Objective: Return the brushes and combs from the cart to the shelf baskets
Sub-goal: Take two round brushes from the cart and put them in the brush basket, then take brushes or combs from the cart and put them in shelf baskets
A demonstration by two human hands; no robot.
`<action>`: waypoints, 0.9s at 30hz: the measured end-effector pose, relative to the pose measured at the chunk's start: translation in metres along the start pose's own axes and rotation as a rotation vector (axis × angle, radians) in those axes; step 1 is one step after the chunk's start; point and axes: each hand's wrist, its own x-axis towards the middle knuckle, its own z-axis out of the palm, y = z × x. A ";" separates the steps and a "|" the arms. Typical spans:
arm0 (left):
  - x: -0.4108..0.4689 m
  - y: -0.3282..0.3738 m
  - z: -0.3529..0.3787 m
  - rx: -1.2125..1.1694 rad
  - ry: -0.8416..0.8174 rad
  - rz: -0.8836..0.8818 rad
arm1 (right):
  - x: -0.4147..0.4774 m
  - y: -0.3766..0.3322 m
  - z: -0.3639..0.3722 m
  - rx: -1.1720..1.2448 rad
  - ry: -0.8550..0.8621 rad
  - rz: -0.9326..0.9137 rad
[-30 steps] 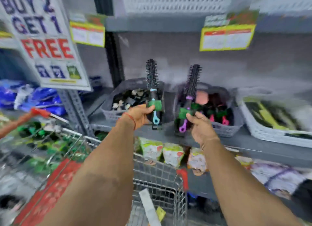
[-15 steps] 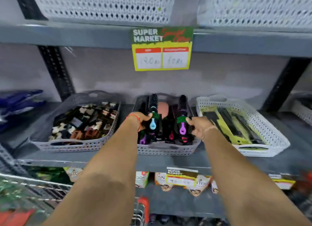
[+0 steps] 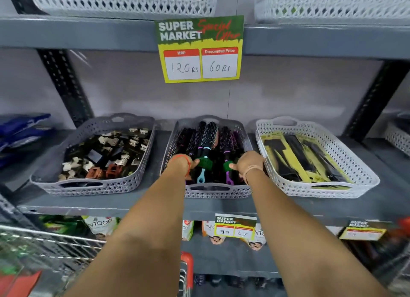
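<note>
Grey metal shelf (image 3: 310, 210), supermarket aisle; grey back wall, black slotted uprights, white lattice crates on the level above. Yellow-and-green price card (image 3: 200, 50) hangs from the upper shelf edge: MRP 120 Rs, discounted price 60 Rs.

Wire cart (image 3: 44, 248): lower left corner of view, red trim, blurred; contents not legible.

Left basket (image 3: 88, 187): grey lattice, holds hair clips in black, cream and brown.

Right basket (image 3: 363, 181): white lattice, holds black combs (image 3: 308, 157) on yellow cards.

Middle basket (image 3: 218, 191): grey lattice, holds round brushes lying with bristles to the back and handles to the front.

Left hand (image 3: 183, 163): red thread at wrist, inside the middle basket; fingers closed around the green label band of the blue-handled brush (image 3: 205, 154).

Right hand (image 3: 246, 164): also inside the middle basket; fingers closed around the green band of the purple-handled brush (image 3: 227, 159).

Change noted: a second ago both brushes stood upright in the air before the shelf, heads up; half a second ago they were tipped over the middle basket; now both lie down among the others, handles toward the near rim. View has also swung from the cart toward the shelf.

Status, as judged: this pair is delivered to the correct basket but not yet let go. Opening both hands would complete the placement; after that, a return to the cart for further stock seems likely.
</note>
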 end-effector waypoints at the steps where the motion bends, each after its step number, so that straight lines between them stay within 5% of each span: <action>1: 0.000 0.000 0.000 0.101 0.049 0.038 | 0.001 0.002 0.002 0.017 0.017 -0.011; 4: -0.005 0.002 0.003 0.228 0.191 0.163 | 0.002 0.004 0.005 -0.020 0.082 -0.035; 11: 0.004 -0.010 0.010 0.238 0.374 0.122 | -0.012 0.006 0.008 -0.177 0.147 -0.128; 18: -0.017 -0.019 0.016 0.212 0.415 0.269 | -0.031 0.005 0.004 -0.099 0.167 -0.188; 21: -0.026 -0.033 0.002 0.154 0.438 0.427 | -0.044 0.000 0.012 0.099 0.199 -0.255; 24: -0.028 -0.054 -0.030 -0.213 0.439 0.580 | -0.074 -0.020 0.021 0.525 0.329 -0.410; 27: -0.036 -0.090 -0.082 -0.606 0.484 0.573 | -0.122 -0.058 0.033 0.928 0.101 -0.438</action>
